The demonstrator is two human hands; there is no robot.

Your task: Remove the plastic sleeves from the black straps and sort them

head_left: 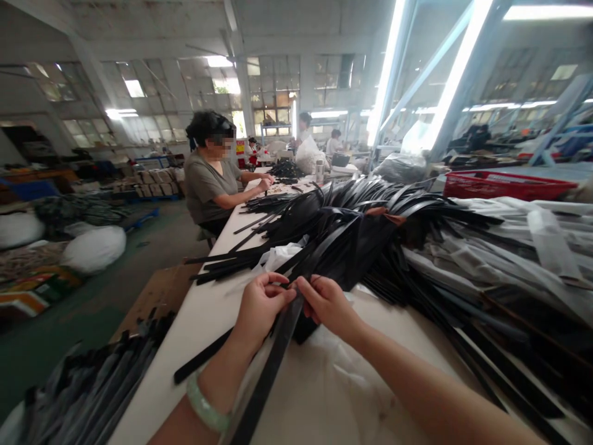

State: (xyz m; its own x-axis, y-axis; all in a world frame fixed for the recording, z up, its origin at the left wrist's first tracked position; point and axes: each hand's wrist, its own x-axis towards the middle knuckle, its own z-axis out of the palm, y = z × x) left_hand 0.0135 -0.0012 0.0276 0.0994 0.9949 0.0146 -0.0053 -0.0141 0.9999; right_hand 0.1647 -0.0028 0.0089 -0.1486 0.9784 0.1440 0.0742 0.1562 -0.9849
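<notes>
The left hand (260, 307) and the right hand (327, 305) meet fingertip to fingertip, both pinching the upper end of a long flat black strap in a clear plastic sleeve (273, 364), which runs down between the forearms. Just beyond the hands lies a large heap of black straps (352, 228) on the white table (194, 334). A pale green bangle (206, 408) circles the left wrist.

No text, label, brand or number could be read. A red-and-yellow sign (240, 147) stood far off, behind the seated co-worker, its print too small and blurred to make out.
</notes>
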